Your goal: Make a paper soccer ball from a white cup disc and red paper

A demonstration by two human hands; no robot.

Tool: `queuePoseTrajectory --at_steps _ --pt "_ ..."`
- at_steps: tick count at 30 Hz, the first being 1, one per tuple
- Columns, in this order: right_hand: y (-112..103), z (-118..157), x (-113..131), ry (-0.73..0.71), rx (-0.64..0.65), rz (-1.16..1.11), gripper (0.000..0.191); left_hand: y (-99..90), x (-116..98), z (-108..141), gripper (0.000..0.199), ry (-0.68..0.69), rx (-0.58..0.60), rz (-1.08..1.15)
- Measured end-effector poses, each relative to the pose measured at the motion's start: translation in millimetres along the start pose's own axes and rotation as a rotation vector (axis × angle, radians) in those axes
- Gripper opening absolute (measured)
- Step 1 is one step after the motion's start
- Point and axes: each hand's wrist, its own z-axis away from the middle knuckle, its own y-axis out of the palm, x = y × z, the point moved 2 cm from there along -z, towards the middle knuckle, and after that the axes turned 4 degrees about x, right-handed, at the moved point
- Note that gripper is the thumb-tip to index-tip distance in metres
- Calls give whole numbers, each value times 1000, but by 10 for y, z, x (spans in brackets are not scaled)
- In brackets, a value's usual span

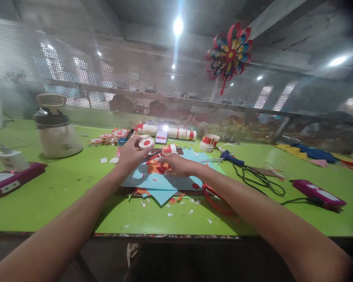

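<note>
My left hand [130, 153] is closed around a white paper cup [147, 147]; its round end, with a red hexagon on it, faces me. To the right, my right hand [179, 166] is low over light blue paper [147, 181], fingers curled together at small orange and red paper pieces [158, 167]. Whether a piece is between those fingers I cannot make out. Just beyond it lies a red-and-white cup piece [168, 149]. A phone [161, 135] leans against a long white tube [178, 133] with red bands behind both hands.
A glue gun [231, 158] with a black cord lies to the right, near cut cup pieces [209, 141]. Red-handled scissors [216, 201] seem partly under my right forearm. Purple power strips [317, 194] lie at both sides. A large jug [57, 133] stands left; a paper flower [230, 54] hangs above.
</note>
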Motion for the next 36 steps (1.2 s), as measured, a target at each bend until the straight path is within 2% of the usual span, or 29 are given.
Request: queuePoseTrajectory --at_steps 2,5,7,11,15,20,27,31,36 --pt "3 -132 4 -5 55 1 52 -1 -1 -5 48 2 5 6" --pt "17 -228 -14 0 92 -4 31 -10 1 -21 47 4 3 6" --pt "28 -226 -25 10 89 -14 26 -12 1 -27 46 7 3 5" --pt "86 -152 -42 39 -1 -58 33 -7 -4 -22 44 11 14 -6" --pt "216 -70 -81 93 -141 -164 21 2 -8 -7 44 11 62 -30" --pt "222 125 -152 165 -300 -402 16 64 -32 43 48 53 217 -33" --pt "63 549 -276 219 -403 -756 38 300 -186 299 37 186 536 -18" --pt "9 698 -267 199 -366 -895 45 407 -269 437 39 240 662 -24" --pt "-66 782 -193 137 -272 -1018 48 435 -252 477 46 263 726 -31"
